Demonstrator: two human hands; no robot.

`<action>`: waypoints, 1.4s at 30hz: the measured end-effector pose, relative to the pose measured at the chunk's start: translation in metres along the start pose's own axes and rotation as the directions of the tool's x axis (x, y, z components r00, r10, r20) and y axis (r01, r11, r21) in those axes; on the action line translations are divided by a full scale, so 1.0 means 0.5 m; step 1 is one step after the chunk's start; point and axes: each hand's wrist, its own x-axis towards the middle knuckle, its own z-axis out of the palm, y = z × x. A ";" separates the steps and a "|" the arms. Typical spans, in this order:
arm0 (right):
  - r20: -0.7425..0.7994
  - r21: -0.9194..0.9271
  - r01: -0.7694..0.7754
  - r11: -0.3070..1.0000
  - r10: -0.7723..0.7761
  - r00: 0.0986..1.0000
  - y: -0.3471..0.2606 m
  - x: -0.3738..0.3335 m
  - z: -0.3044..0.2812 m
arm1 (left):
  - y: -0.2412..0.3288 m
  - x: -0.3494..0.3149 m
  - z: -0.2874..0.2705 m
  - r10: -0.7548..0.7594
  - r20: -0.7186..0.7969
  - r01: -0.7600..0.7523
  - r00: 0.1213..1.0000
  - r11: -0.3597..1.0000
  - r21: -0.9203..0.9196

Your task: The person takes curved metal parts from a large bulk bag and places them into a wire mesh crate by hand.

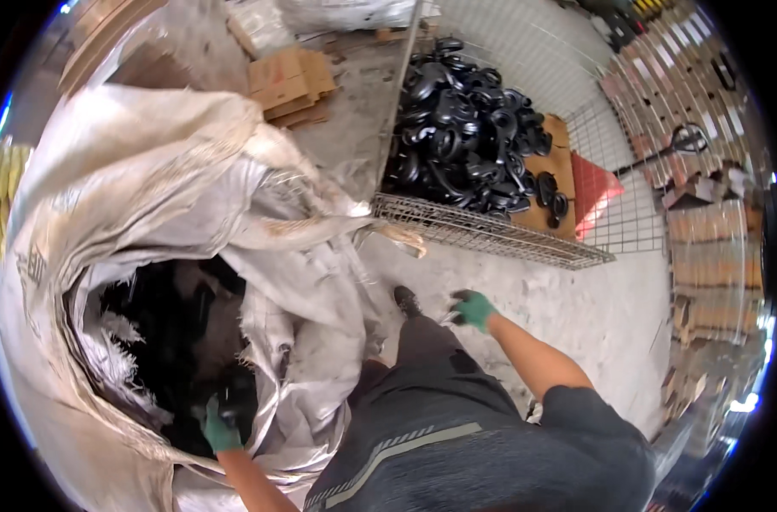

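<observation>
My left hand (pixel 221 430), in a green glove, reaches down into a large white woven bulk bag (pixel 311 333) with a frayed opening. Dark pieces (pixel 171 341) lie inside in deep shadow. The fingers are among them, and what they touch or grip is hard to make out. Out to the right, my right hand (pixel 474 309) hangs over the concrete floor in a green glove with dark fingers. Its fingers are bent but apart, and no object shows in them. A wire mesh cage (pixel 491 230) ahead holds a heap of glossy black curved parts (pixel 456 128).
Flattened cardboard (pixel 290 81) lies on the floor behind the bag. Inside the cage are a brown cardboard sheet (pixel 549 171) and a red piece (pixel 595 192). Stacked pallets (pixel 708 264) stand along the right. My shoe (pixel 407 300) is between bag and cage.
</observation>
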 end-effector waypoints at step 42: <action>0.210 -0.026 0.157 0.987 -0.148 0.966 -0.369 0.204 0.049 | -0.061 0.103 -0.012 0.120 0.169 -0.207 0.978 0.541 0.815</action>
